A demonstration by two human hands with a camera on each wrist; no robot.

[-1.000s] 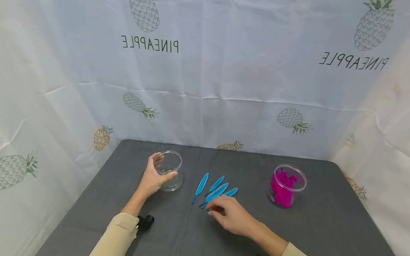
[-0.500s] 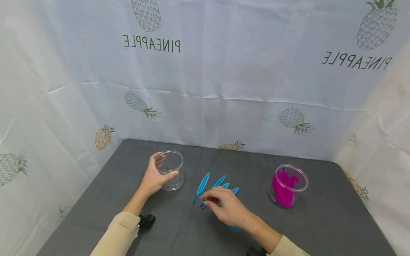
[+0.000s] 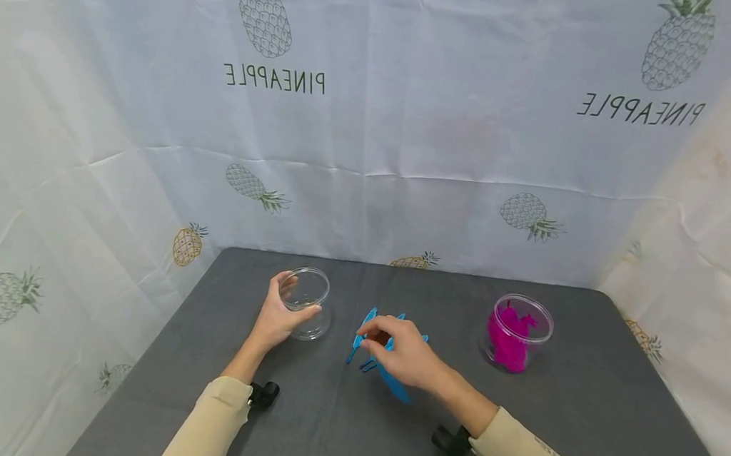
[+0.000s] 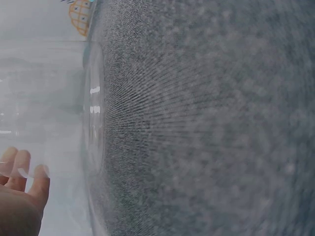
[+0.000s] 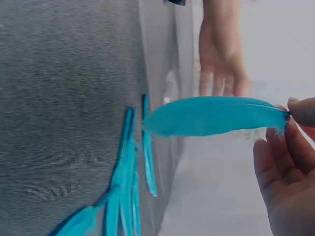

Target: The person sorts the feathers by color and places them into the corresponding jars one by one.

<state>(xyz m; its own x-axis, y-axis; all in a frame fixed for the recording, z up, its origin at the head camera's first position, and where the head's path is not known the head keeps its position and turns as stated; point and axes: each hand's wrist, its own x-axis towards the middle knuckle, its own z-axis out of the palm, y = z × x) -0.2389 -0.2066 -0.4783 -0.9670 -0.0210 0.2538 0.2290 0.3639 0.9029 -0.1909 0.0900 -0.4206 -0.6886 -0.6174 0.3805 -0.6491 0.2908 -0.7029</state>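
Observation:
My left hand [image 3: 276, 321] grips a clear round container [image 3: 313, 324] standing on the table at left; nothing shows inside it. In the left wrist view, fingertips [image 4: 40, 172] are seen at its wall. Thumb and finger of my right hand [image 3: 408, 353] pinch a blue feather [image 5: 211, 115] by its quill end, its vane pointing down toward the table. Several more blue feathers [image 5: 118, 196] lie on the cloth beneath; in the head view my right hand partly covers them, and one feather [image 3: 356, 345] lies at their left edge.
A second clear container [image 3: 549, 328] stands at right with magenta feather-like pieces [image 3: 509, 347] inside. Dark grey cloth covers the table [image 3: 300, 409]. Behind it hangs a white curtain [image 3: 412, 131] with a pineapple print. Black wrist cameras [image 3: 452, 442] sit below the wrists.
My right hand has risen from the pile and moved slightly left, with a blue feather now hanging from its fingers. The left hand keeps its grip on the container.

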